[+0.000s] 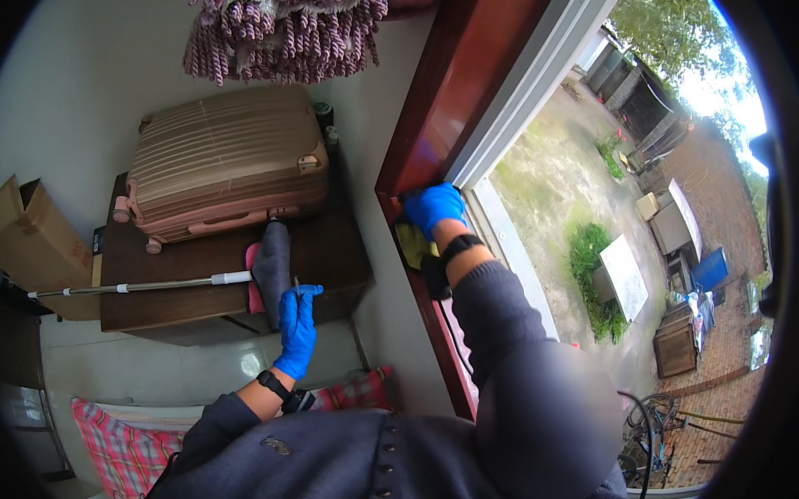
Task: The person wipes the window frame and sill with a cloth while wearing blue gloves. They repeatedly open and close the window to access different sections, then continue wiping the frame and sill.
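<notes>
My left hand [298, 332], in a blue glove, is raised in front of a dark wooden table. Its fingertips pinch a thin metal piece [298, 284], too small to name. Just beyond it, a grey cloth-covered cleaning head [271, 270] with a pink edge sits on a telescopic pole [170, 284]. My right hand [436, 208], also blue-gloved, reaches to the lower corner of the window opening, against the red-brown frame [460, 82]. A dark edge shows by its fingers, and what the palm covers is hidden. Below it is a yellow-green item [412, 244], partly covered by my wrist.
A ribbed suitcase [231, 156] lies on the wooden table [137, 305], beside a cardboard box [39, 242]. Fringed fabric [286, 36] hangs above. Plaid fabric [129, 437] is near my left elbow. Outside the window are a yard [535, 152] and a bicycle [650, 432].
</notes>
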`<move>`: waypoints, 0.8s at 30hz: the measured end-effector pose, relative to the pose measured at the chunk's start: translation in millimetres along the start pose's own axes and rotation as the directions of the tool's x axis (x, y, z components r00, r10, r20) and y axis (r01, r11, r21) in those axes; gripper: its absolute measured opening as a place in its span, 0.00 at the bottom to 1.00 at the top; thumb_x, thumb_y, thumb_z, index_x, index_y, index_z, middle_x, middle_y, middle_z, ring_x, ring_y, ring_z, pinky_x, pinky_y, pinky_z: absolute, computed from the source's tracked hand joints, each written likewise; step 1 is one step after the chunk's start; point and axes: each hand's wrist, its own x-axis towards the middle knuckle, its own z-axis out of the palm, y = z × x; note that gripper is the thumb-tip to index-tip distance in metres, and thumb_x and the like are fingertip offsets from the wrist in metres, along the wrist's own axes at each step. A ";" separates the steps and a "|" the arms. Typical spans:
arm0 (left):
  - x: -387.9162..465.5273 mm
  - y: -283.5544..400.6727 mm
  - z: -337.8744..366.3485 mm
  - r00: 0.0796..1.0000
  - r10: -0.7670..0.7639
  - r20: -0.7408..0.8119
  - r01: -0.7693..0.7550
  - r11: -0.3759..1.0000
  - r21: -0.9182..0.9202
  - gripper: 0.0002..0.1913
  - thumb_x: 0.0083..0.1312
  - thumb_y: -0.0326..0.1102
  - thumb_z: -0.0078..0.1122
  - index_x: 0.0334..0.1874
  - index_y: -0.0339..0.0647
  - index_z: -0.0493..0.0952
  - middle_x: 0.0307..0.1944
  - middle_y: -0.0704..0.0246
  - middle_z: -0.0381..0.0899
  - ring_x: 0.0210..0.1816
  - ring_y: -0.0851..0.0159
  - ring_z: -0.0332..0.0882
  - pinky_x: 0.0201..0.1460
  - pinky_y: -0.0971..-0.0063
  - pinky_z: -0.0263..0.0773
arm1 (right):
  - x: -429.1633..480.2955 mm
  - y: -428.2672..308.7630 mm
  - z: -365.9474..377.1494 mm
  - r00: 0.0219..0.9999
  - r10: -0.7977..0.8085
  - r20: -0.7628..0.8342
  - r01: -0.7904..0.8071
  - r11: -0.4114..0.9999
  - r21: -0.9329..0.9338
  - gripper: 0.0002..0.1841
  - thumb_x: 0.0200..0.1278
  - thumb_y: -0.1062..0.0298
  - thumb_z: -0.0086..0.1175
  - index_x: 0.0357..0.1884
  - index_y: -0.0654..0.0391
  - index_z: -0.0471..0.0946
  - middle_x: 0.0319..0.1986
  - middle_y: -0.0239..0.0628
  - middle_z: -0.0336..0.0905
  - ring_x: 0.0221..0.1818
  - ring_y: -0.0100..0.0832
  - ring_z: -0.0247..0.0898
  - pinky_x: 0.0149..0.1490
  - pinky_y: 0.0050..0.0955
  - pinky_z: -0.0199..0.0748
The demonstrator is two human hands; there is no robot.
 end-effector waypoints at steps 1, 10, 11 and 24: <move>-1.3 1.6 -5.1 0.999 -0.035 0.000 0.035 0.999 -0.015 0.13 0.79 0.39 0.47 0.49 0.37 0.77 0.46 0.66 0.82 0.51 0.67 0.77 0.61 0.72 0.68 | 3.3 -2.2 0.9 1.000 0.023 0.006 -0.023 0.999 0.041 0.34 0.50 0.42 0.69 0.51 0.60 0.81 0.52 0.53 0.81 0.55 0.47 0.79 0.57 0.41 0.78; 3.5 -4.6 -24.1 0.996 -0.084 -0.032 0.082 0.995 -0.062 0.15 0.80 0.41 0.45 0.52 0.37 0.77 0.49 0.66 0.82 0.52 0.68 0.77 0.62 0.73 0.68 | 5.6 34.4 5.8 0.683 -0.730 0.011 0.726 0.677 -0.118 0.19 0.64 0.49 0.54 0.46 0.52 0.86 0.45 0.49 0.84 0.48 0.49 0.81 0.53 0.44 0.79; 3.6 -7.0 -19.8 0.996 -0.092 -0.016 0.090 0.992 -0.092 0.15 0.80 0.41 0.45 0.52 0.37 0.77 0.49 0.66 0.82 0.52 0.68 0.77 0.62 0.73 0.69 | 5.0 37.4 7.7 0.706 -0.708 -0.021 0.704 0.704 -0.092 0.18 0.64 0.49 0.54 0.45 0.49 0.86 0.45 0.48 0.84 0.47 0.49 0.82 0.53 0.44 0.79; -0.6 -19.4 -41.9 0.987 -0.155 -0.049 0.155 0.988 0.010 0.12 0.79 0.38 0.47 0.50 0.38 0.77 0.47 0.66 0.83 0.50 0.69 0.77 0.59 0.73 0.69 | -14.0 18.8 7.0 0.713 -0.700 -0.039 0.687 0.709 -0.158 0.17 0.50 0.70 0.62 0.43 0.40 0.86 0.43 0.42 0.84 0.48 0.49 0.80 0.51 0.45 0.79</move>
